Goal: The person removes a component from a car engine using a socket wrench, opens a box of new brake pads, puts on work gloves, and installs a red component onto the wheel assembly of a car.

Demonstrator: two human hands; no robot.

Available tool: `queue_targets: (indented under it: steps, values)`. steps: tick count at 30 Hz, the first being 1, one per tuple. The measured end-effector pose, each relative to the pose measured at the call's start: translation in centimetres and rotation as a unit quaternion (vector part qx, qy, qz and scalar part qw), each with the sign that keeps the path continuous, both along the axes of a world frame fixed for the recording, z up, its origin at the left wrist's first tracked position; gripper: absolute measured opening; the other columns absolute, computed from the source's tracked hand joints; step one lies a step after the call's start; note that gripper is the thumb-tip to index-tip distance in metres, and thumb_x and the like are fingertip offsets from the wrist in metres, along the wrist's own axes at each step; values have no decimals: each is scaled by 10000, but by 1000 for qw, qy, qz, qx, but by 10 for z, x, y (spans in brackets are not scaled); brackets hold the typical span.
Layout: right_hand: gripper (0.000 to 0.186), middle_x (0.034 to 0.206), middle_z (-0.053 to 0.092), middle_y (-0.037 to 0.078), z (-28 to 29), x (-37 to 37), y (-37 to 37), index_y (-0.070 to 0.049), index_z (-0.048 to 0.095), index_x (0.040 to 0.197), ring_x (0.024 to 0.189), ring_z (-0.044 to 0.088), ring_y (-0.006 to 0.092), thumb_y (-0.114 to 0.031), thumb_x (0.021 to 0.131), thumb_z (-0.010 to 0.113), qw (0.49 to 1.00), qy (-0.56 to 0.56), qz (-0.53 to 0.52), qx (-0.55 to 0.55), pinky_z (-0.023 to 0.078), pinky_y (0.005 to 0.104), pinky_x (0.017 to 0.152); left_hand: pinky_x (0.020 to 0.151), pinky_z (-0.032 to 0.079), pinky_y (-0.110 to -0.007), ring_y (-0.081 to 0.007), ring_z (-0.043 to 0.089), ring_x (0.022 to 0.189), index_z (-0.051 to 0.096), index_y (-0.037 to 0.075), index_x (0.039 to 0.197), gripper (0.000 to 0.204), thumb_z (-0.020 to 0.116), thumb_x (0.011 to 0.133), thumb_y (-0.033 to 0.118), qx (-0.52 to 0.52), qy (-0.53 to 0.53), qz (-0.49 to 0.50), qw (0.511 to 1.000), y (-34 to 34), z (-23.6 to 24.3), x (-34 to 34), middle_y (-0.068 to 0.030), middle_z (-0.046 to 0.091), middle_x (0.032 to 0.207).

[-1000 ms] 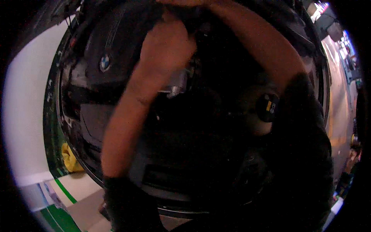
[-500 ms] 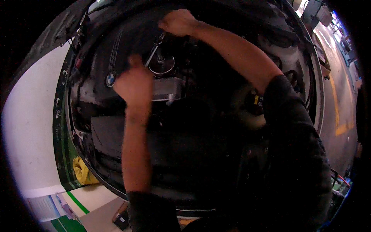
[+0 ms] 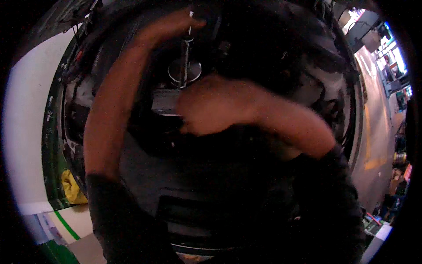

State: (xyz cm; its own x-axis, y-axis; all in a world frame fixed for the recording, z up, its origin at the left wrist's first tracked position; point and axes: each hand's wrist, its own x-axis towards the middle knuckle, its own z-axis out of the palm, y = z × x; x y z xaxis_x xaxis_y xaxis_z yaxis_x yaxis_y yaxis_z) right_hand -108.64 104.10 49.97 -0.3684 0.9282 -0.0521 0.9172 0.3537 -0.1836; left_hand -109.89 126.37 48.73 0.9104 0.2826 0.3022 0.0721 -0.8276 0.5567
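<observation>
One bright bar [image 3: 185,59] crosses a round disc [image 3: 195,71] in the engine bay [image 3: 145,169]. My left hand [image 3: 180,23] is at its far end; my right hand [image 3: 215,105], curled, just beside the near end. Blurred: I cannot tell if either grips. Step, I judge: turning the bar. Next move calls for sure hold, knuckles clear of the block [image 3: 165,102].
</observation>
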Motion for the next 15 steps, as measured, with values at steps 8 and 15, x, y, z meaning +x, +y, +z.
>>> queue_targets:
  steps: [8, 15]
  values:
    - [460, 805, 689, 166, -21, 140, 159, -62, 707, 878, 767, 690, 347, -422, 977, 438, 927, 123, -164, 314, 558, 487, 678, 666, 554, -485, -404, 689, 770, 608, 5, 1081, 324, 582, 868, 248, 317, 160, 270, 895, -135, 16, -96, -171, 701, 825]
    - [484, 771, 681, 163, -68, 142, 73, -63, 705, 880, 739, 687, 351, -437, 983, 414, 907, -41, -340, 246, 554, 487, 651, 611, 557, -491, -354, 710, 795, 560, 31, 1235, 434, 547, 900, 306, 315, 141, 437, 831, -70, -38, -72, -163, 707, 897]
